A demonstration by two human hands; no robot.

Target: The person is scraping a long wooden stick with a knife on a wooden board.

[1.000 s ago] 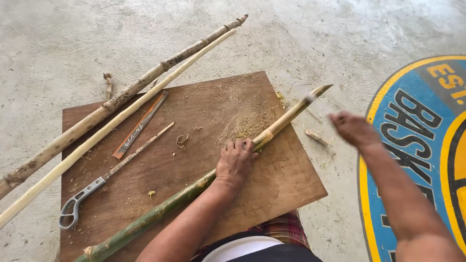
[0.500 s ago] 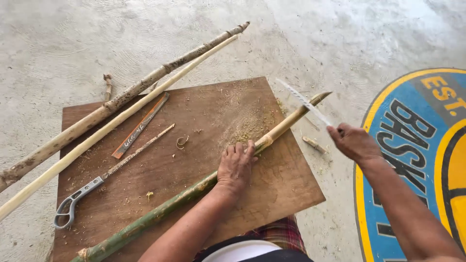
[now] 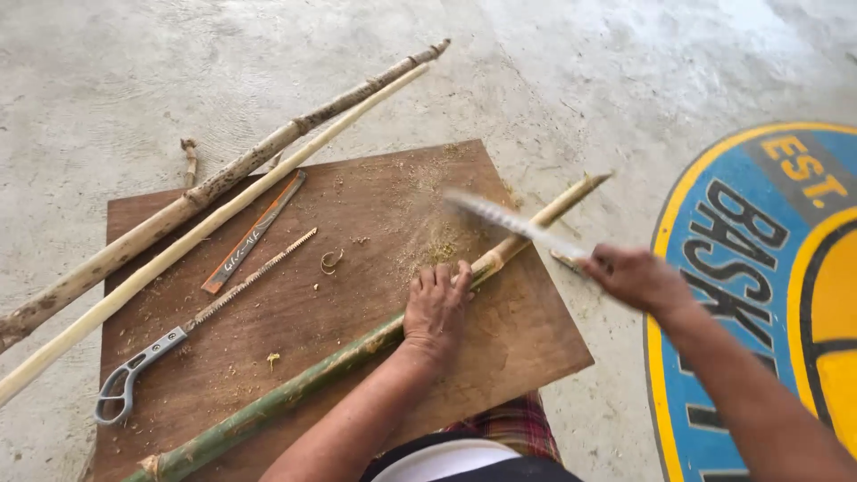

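Observation:
A green bamboo pole (image 3: 295, 393) lies slantwise across a brown wooden board (image 3: 295, 312), its far end stripped pale. My left hand (image 3: 436, 308) presses flat on the pole near the stripped part. My right hand (image 3: 636, 278) grips the handle of a long knife (image 3: 509, 221), whose blurred blade points left over the pole's pale end. Shavings lie on the board under the blade.
A hand saw (image 3: 192, 335) and a flat reddish strip (image 3: 254, 232) lie on the board's left half. Two long poles, one rough (image 3: 214, 187) and one smooth pale (image 3: 178, 245), cross the back left. A painted round floor sign (image 3: 768, 268) is at the right. Concrete floor all around.
My right hand has swung in from the right, and the knife blade now stretches over the pole's stripped end. My left hand has stayed on the pole.

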